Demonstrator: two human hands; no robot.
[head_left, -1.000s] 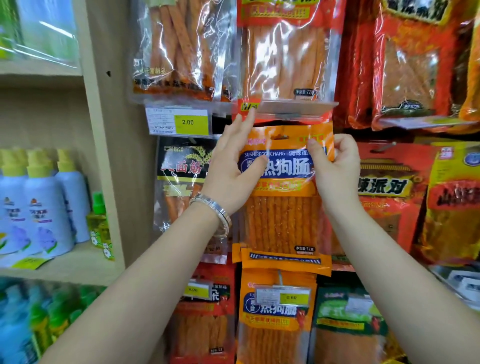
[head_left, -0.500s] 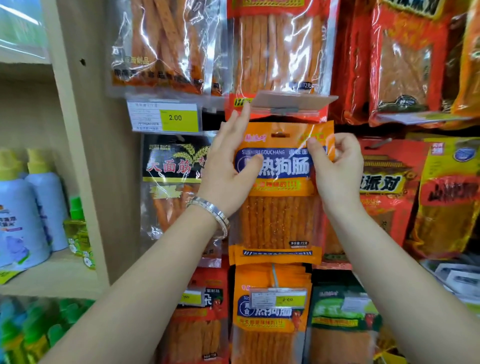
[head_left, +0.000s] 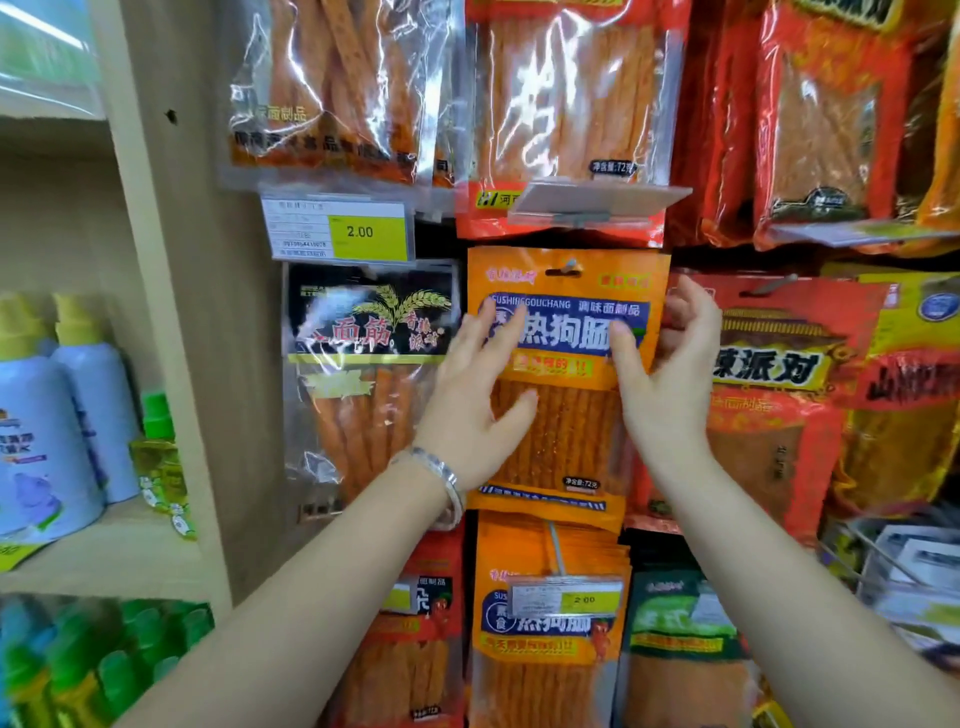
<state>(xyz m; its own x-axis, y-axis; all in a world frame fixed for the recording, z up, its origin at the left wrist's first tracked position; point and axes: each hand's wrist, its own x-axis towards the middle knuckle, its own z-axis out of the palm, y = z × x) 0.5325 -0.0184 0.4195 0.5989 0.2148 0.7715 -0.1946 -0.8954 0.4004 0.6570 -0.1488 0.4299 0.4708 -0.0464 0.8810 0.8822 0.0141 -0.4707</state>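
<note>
resting straight-fingered left hand (head_left: 467, 400) on orange packet (head_left: 571, 436), right hand (head_left: 670, 374) at its edge, grip unclear

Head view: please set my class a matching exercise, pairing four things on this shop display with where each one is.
Things:
1 orange pack
2 black pack
3 yellow price tag
4 bracelet

Places:
a on the left wrist
b hanging at the centre
c just left of the orange pack
d above the black pack

Pairs: 1-b; 2-c; 3-d; 4-a
</note>
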